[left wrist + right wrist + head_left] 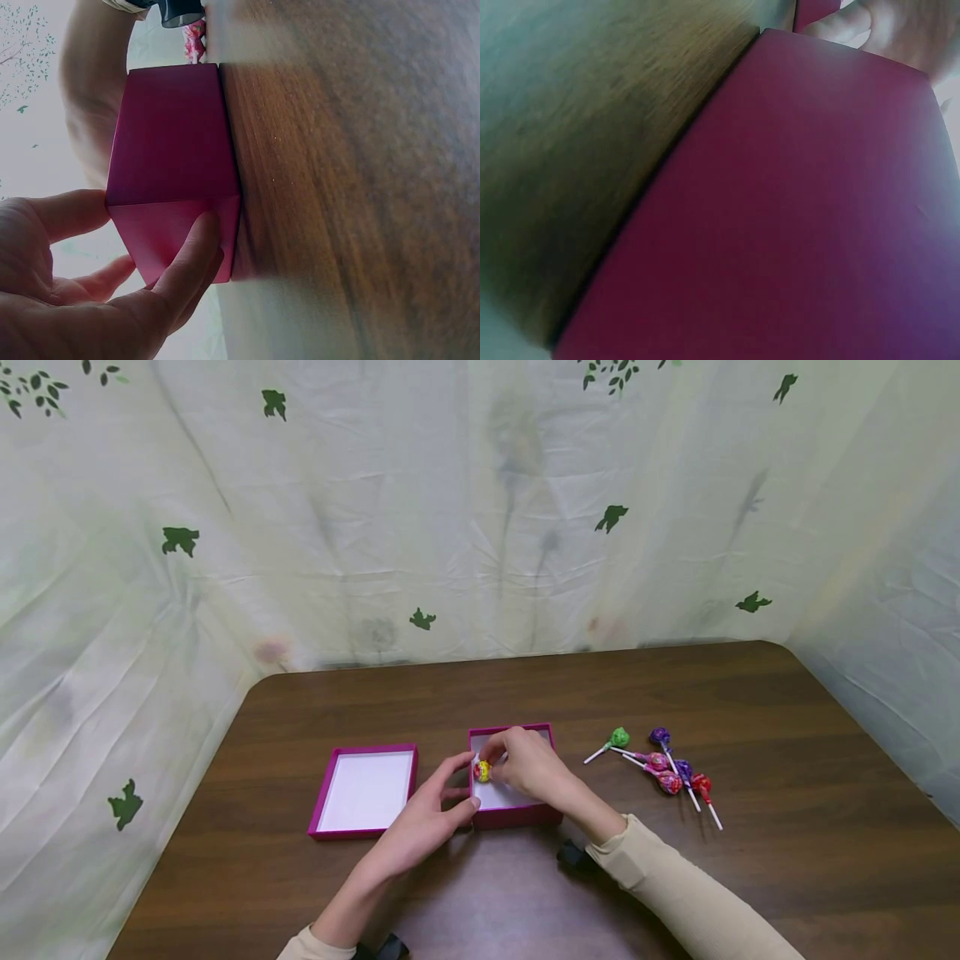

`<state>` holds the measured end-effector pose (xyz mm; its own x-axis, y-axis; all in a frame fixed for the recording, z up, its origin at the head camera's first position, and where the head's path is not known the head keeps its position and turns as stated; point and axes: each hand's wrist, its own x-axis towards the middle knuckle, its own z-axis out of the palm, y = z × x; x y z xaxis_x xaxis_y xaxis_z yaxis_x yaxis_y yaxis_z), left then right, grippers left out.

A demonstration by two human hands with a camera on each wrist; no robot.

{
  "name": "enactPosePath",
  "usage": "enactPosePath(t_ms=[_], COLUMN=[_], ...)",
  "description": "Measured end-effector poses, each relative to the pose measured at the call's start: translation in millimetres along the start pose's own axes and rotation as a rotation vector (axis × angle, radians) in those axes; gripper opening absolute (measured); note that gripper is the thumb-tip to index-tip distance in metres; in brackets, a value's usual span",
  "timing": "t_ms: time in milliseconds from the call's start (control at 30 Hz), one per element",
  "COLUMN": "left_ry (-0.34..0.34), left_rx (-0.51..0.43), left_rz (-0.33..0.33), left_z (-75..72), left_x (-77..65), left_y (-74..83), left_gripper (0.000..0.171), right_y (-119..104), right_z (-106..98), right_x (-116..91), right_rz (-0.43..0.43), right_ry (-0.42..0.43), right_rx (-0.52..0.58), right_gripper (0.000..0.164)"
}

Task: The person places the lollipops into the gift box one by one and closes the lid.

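Observation:
A magenta box [517, 817] with a white inside stands uncovered on the wooden table, its outer walls filling much of both wrist views. Inside, near its left wall, is a lollipop [482, 771] in a yellow and red wrapper. My right hand [531, 768] reaches over the box and pinches this lollipop between thumb and fingers, the stick hidden by the hand. At the box's left side is my left hand [427, 821]. Its fingers [196, 251] are fairly straight and touch the outer wall, with one fingertip up at the rim.
A matching shallow lid [367, 789] lies left of the box, white inside upward. To the right lies a loose group of lollipops: a green one [618, 737], a red one [701, 783], purple ones [660, 737] and pink ones [670, 782]. A printed curtain [450, 527] hangs behind the table.

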<state>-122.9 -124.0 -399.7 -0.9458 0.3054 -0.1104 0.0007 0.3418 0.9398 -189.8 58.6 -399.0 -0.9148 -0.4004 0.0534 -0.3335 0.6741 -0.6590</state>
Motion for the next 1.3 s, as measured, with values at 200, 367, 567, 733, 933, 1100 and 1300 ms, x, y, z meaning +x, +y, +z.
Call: enactPosePath(t_ms=[200,367,567,733,933,1100,1300], left_ry=[-0.002,-0.004,-0.001,-0.002,0.005,0.006,0.01], left_rx=[0.001,0.008,-0.002,-0.003,-0.003,0.009,0.015], left_rz=[0.01,0.003,0.011,0.019,0.012,0.001,-0.001], left_z=[-0.1,-0.4,0.1,0.5,0.2,-0.2,-0.2], left_x=[-0.5,-0.4,-0.6,-0.4,-0.4,-0.6,-0.8], left_y=[-0.4,-0.1,0.7,-0.2,-0.8,-0.1,0.7], left_gripper=[0.057,0.058,0.057,0.056,0.056,0.057,0.057], right_y=[-0.5,-0.8,-1.7,-1.3,-1.1,-2.4,-3.7], right_z=[1.3,0.9,1.3,2.5,3.3,1.5,-0.7], right_x=[1.0,1.8,2.2,3.2,3.5,2.5,1.7], right_rz=[0.023,0.044,0.045,0.063,0.07,0.065,0.058], right_ry=[0.02,-0.008,0.017,0.036,0.037,0.026,0.011], right_rx=[-0.009,-0.007,-0.018,-0.013,-0.006,0.021,0.033], right_gripper=[0.014,0.017,0.017,0.016,0.017,0.019,0.021])
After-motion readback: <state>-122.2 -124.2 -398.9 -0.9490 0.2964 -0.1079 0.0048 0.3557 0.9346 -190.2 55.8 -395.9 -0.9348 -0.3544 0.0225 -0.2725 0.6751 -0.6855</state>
